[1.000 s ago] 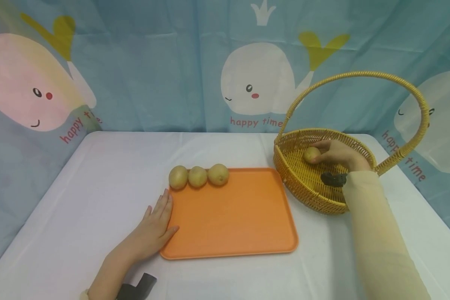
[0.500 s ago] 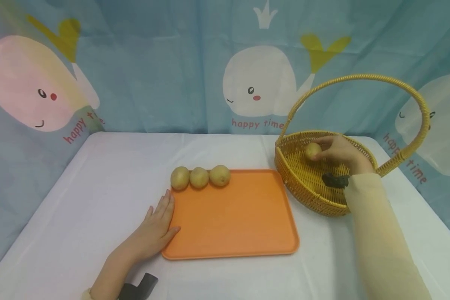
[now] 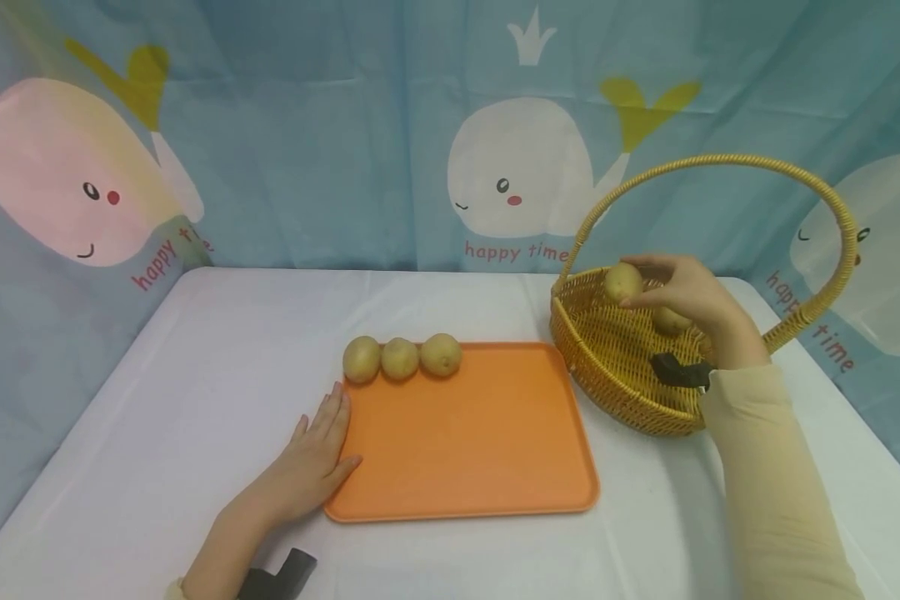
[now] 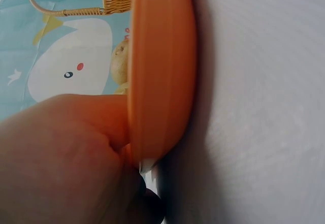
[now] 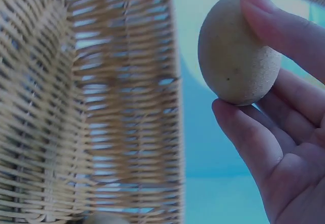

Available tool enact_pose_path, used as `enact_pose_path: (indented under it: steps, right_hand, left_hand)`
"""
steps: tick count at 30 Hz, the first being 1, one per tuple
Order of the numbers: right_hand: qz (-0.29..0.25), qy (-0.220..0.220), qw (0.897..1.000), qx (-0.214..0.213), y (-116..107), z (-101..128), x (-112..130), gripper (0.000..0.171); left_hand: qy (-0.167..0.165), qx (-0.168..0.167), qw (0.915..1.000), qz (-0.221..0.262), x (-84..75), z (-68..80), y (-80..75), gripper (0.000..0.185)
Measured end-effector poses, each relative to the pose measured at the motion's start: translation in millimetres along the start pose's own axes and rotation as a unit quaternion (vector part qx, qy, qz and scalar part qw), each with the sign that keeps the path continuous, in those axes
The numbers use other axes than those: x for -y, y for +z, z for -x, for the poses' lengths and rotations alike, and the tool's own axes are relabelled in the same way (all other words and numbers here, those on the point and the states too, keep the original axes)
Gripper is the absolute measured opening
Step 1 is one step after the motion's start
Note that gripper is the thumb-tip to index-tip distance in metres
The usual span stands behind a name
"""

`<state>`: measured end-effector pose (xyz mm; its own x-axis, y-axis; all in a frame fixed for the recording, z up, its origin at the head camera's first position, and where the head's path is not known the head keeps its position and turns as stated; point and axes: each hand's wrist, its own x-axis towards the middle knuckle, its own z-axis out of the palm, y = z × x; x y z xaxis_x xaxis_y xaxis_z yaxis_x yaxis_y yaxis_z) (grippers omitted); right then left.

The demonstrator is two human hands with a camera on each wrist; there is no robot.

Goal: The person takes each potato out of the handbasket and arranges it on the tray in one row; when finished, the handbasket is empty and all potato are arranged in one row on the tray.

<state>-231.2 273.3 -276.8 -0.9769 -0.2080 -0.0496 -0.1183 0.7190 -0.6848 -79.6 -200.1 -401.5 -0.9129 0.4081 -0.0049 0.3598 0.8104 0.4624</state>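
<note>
Right hand [image 3: 690,296] pinches a potato [image 3: 623,282] between fingertips, held over the basket [image 3: 615,367] at right of frame; another potato [image 3: 671,321] lies inside. Left hand [image 3: 315,458] rests flat, fingers straight, against the tray [image 3: 465,442] at its lower left edge. Three potatoes [image 3: 401,357] line the tray's upper left rim.

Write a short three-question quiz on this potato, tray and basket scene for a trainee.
1. True or false: the right hand holds a potato above the wicker basket.
2. How many potatoes lie on the orange tray? A) two B) three C) five
3. What does the left hand rest against?

Key
1. True.
2. B: three, in a row along the far edge.
3. The tray's left edge, fingers flat on the white table.
</note>
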Motion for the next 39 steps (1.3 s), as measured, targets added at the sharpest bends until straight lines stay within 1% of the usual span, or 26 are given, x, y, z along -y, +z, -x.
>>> enact_pose_path:
  steps: [6,10,15,18,22,27,31,35,38,39]
  right_hand:
    - [-0.027,-0.014,0.999,-0.02,6.3,11.1,15.1,0.075]
    - [-0.05,-0.027,0.998,-0.034,13.3,18.6,28.4,0.071]
    - [-0.089,-0.071,0.992,-0.044,24.1,24.1,40.0,0.067]
    - [-0.102,-0.103,0.989,-0.038,30.5,25.7,43.4,0.066]
    - [-0.104,-0.14,0.984,-0.031,40.3,26.4,48.0,0.064]
    - [-0.085,-0.186,0.978,-0.03,54.8,23.7,55.3,0.064]
    - [-0.08,-0.196,0.977,-0.02,68.7,19.5,60.3,0.065]
    - [-0.108,-0.2,0.974,0.011,83.8,14.0,62.3,0.065]
    - [-0.135,-0.207,0.968,0.037,95.5,9.5,63.1,0.064]
    - [-0.133,-0.21,0.968,0.042,99.4,7.9,63.4,0.063]
  left_hand:
    - [-0.001,-0.001,1.0,0.002,1.0,1.3,0.5,0.074]
    - [-0.002,0.0,1.0,0.004,2.0,1.8,1.4,0.074]
    - [-0.002,-0.001,1.0,0.005,1.4,2.3,1.0,0.074]
    - [-0.003,0.001,1.0,0.007,0.8,2.3,0.5,0.073]
    - [-0.003,0.003,1.0,0.008,0.1,2.1,-0.3,0.074]
    - [-0.002,0.0,1.0,0.005,-0.9,2.3,-1.4,0.073]
    - [-0.003,0.001,1.0,0.008,-1.7,2.3,-2.2,0.074]
    - [-0.003,0.002,0.9999,0.011,-2.8,1.8,-3.0,0.074]
    - [-0.002,0.005,1.0,0.008,-3.6,1.6,-3.3,0.074]
    - [0.0,0.004,1.0,0.009,-3.9,1.8,-3.5,0.074]
